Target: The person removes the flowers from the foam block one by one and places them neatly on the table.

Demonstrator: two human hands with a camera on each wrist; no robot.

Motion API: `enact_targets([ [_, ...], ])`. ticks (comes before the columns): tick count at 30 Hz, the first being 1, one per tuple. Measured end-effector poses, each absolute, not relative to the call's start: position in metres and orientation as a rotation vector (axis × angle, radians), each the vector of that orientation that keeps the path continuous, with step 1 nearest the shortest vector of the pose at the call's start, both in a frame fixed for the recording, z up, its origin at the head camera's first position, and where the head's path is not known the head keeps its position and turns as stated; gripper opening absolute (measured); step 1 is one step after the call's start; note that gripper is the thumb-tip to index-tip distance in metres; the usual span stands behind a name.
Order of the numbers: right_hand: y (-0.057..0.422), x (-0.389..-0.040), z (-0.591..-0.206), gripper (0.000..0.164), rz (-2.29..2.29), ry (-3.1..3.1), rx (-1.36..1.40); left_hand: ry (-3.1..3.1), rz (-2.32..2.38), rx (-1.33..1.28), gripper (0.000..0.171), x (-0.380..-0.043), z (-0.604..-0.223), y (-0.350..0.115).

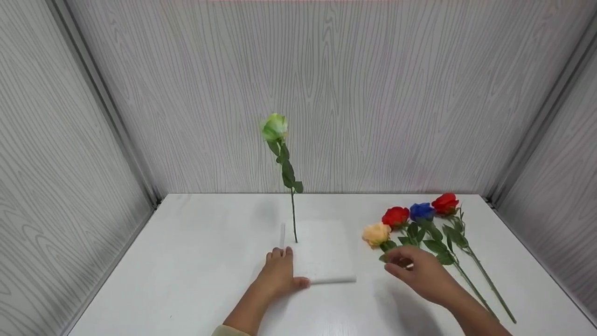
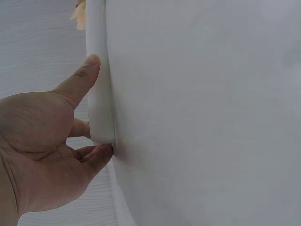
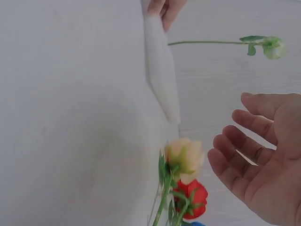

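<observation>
A flat white slab [image 1: 326, 254] lies in the middle of the table, and a pale green rose [image 1: 274, 128] on a long stem stands upright from its left part, leaning slightly left. My left hand [image 1: 280, 275] grips the slab's near left corner; in the left wrist view the thumb [image 2: 84, 80] lies along the near edge and fingers bend against the side. My right hand [image 1: 422, 273], empty with loosely bent fingers, hovers at the right, just in front of a peach rose [image 1: 376, 234]. That rose's stem is mostly hidden behind the hand in the head view.
Beside the peach rose lie a red rose [image 1: 395, 217], a blue rose [image 1: 422, 211] and another red rose [image 1: 445, 203], their leafy stems slanting toward the table's near right. Grey wood-patterned panels [image 1: 326, 93] enclose the white table [image 1: 196, 261] at the back and sides.
</observation>
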State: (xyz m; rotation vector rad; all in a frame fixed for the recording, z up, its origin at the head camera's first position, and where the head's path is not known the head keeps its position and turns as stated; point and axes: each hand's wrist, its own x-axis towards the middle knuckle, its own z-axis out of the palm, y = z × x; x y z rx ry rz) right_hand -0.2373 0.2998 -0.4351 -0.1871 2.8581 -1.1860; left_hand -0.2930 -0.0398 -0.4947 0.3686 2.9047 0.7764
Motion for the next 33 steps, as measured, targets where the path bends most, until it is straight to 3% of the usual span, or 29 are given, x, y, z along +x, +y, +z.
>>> enact_targets([
  [8, 0.227, -0.271, -0.441, 0.028, -1.635, 2.684, -0.266, 2.873, 0.823, 0.334, 0.110, -0.295, -0.495, -0.043],
  [18, 0.146, -0.314, -0.478, 0.029, -1.923, 2.512, -0.210, 2.880, 0.745, 0.307, 0.107, -0.295, -0.494, -0.048],
  [27, 0.122, -0.342, -0.502, 0.035, -2.000, 2.415, -0.082, 2.919, 0.733, 0.381, 0.107, -0.298, -0.495, -0.039],
  [33, 0.119, -0.353, -0.508, 0.037, -1.831, 2.550, -0.211, 2.964, 0.657, 0.445, 0.111, -0.308, -0.514, -0.042],
])
